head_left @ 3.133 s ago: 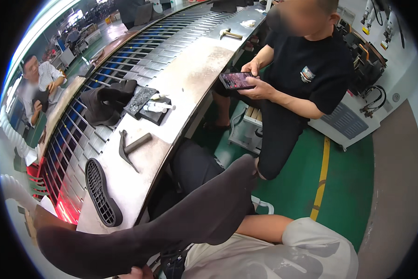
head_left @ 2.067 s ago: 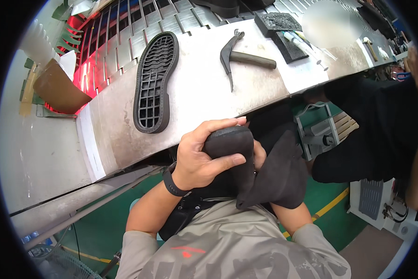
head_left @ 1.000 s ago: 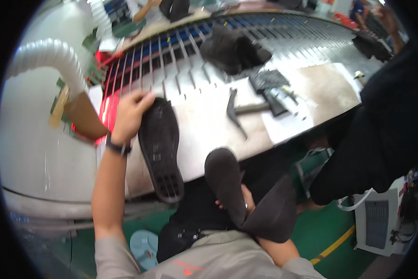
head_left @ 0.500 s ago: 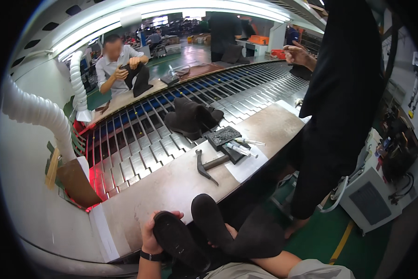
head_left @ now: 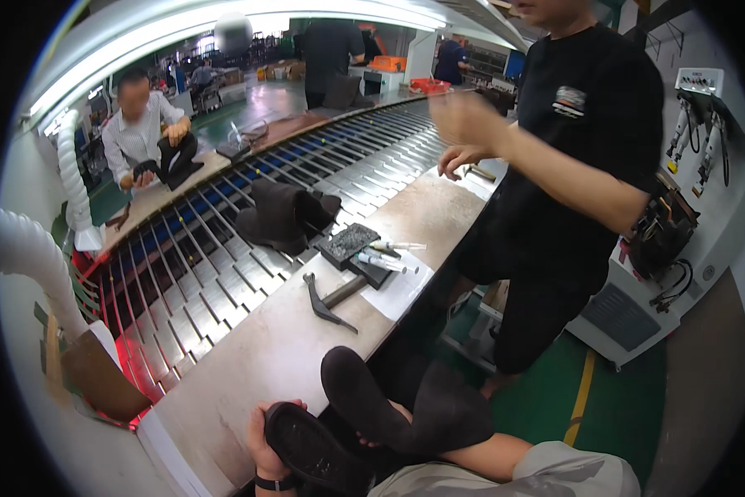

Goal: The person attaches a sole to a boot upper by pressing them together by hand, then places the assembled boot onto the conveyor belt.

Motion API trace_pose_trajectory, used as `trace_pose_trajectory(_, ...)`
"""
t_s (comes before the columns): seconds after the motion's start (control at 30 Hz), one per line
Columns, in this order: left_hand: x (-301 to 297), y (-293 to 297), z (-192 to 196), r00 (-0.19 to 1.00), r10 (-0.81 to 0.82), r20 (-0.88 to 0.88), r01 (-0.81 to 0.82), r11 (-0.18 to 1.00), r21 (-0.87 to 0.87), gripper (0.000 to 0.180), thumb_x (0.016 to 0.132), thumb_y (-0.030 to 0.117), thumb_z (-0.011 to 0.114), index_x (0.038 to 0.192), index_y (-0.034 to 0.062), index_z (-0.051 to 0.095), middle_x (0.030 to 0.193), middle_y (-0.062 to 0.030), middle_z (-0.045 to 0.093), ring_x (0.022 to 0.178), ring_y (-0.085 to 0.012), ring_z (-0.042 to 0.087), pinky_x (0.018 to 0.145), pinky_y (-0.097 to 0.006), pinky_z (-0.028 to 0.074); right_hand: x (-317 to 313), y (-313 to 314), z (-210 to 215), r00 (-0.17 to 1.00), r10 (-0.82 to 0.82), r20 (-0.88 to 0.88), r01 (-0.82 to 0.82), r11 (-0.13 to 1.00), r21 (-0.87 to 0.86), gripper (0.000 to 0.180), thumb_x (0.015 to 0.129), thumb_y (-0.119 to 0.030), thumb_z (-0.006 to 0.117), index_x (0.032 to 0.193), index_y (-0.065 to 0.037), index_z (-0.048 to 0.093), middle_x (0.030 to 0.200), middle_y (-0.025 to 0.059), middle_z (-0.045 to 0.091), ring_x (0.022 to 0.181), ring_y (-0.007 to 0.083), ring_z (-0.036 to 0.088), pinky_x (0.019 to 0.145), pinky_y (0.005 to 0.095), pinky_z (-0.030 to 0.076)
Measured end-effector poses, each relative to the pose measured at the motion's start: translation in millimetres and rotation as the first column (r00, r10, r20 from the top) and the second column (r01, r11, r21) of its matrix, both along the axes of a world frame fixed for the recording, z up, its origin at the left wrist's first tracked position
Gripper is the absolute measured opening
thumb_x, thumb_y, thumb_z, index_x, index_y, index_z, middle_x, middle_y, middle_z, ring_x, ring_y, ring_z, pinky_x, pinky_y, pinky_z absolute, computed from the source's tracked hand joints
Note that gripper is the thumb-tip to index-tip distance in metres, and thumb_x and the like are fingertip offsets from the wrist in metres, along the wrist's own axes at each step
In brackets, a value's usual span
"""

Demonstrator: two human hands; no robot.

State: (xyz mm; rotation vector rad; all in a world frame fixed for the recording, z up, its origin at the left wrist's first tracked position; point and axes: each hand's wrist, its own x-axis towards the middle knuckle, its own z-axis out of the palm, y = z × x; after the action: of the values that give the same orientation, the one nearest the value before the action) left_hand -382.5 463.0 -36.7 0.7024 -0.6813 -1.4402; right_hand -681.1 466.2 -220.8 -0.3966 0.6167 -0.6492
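Observation:
My left hand [head_left: 263, 443], wearing a dark wristband, grips a black shoe sole [head_left: 316, 448] by its side, fingers wrapped round the edge. The sole's hollow, raised-rim face is turned up. Next to it a dark brown-black boot [head_left: 352, 388] lies over my right forearm, its toe pointing away and its wide shaft [head_left: 451, 406] bent to the right. Beneath the boot, my right hand [head_left: 400, 412] is mostly hidden, with a few closed fingers showing against its side. Sole and boot are apart at the toe ends.
On the pale bench [head_left: 248, 340] ahead lie a hammer [head_left: 329, 303], a dark block [head_left: 347, 243] and several syringe-like tubes [head_left: 380, 262]. A dark pair of boots [head_left: 283, 217] stands on the slatted conveyor [head_left: 215, 290]. A person in black [head_left: 588, 124] stands close on the right; another sits across, handling a boot.
My view has swung to the right, so the bench and conveyor sit further left. The sole and boot stay in my hands. The person on the right now stands further back, one arm raised and blurred.

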Motion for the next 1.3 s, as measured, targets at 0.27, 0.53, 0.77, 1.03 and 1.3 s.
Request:
trace_pose_trajectory(0.27, 7.6, 0.7, 16.7, 0.984, -0.116, -0.135, 0.118, 0.993, 0.002, 0.066, 0.114, 0.058, 0.038, 0.151, 0.0044, 0.047, 0.133, -0.0264, 0.069, 0.126, -0.0382, 0.068, 0.112, -0.054, 0.054, 10.2, -12.0, 28.0, 0.985, -0.042, 0.167, 0.05, 0.998, -0.039, 0.081, 0.114, -0.057, 0.026, 0.134, 0.013, 0.06, 0.106, 0.0336, 0.073, 0.092, 0.0458, 0.076, 0.077, 0.0538, 0.065)
trace_pose_trajectory(0.53, 9.1, 2.1, 4.2, 0.989, -0.12, -0.088, 0.121, 0.993, -0.001, 0.078, 0.113, 0.065, 0.029, 0.147, -0.0012, 0.049, 0.137, -0.0288, 0.065, 0.13, -0.0388, 0.065, 0.11, -0.055, 0.056, 28.6, -13.7, 217.0, 0.904, 0.005, -0.428, -0.052, 0.994, -0.098, 0.124, 0.099, -0.087, 0.009, 0.152, 0.02, 0.038, 0.137, 0.0445, 0.057, 0.121, 0.055, 0.065, 0.109, 0.0592, 0.054)
trace_pose_trajectory(0.77, 4.0, 13.4, 18.8, 0.995, -0.013, 0.101, 0.006, 0.997, 0.072, 0.075, 0.114, 0.06, 0.033, 0.144, -0.0062, 0.052, 0.13, -0.0332, 0.068, 0.124, -0.04, 0.069, 0.104, -0.052, 0.06, 11.2, -9.6, 146.1, 0.968, 0.048, -0.248, -0.08, 0.99, -0.119, 0.133, 0.091, -0.097, 0.009, 0.155, 0.017, 0.038, 0.138, 0.0397, 0.06, 0.118, 0.0484, 0.068, 0.107, 0.0527, 0.057)
trace_pose_trajectory(1.03, 12.5, -16.1, 43.5, 0.992, -0.045, 0.116, 0.045, 0.999, -0.003, 0.106, 0.102, 0.082, 0.039, 0.159, -0.0077, 0.037, 0.149, -0.039, 0.055, 0.141, -0.0472, 0.057, 0.113, -0.058, 0.053, 2.2, -11.4, 104.8, 0.975, 0.112, -0.19, -0.149, 0.969, -0.198, 0.117, 0.101, -0.086, 0.014, 0.153, 0.014, 0.043, 0.138, 0.0371, 0.063, 0.114, 0.0459, 0.071, 0.104, 0.0509, 0.059)
trace_pose_trajectory(1.3, -7.8, 9.0, 46.9, 0.895, -0.029, 0.445, 0.033, 0.999, -0.002, 0.139, 0.079, 0.092, 0.066, 0.16, -0.0133, 0.028, 0.144, -0.0307, 0.061, 0.136, -0.0388, 0.063, 0.113, -0.05, 0.054, 11.6, 0.2, 89.7, 0.968, -0.093, -0.233, 0.002, 0.933, -0.361, 0.065, 0.119, -0.044, 0.026, 0.146, 0.009, 0.053, 0.12, 0.0263, 0.073, 0.098, 0.0361, 0.077, 0.091, 0.0429, 0.065)
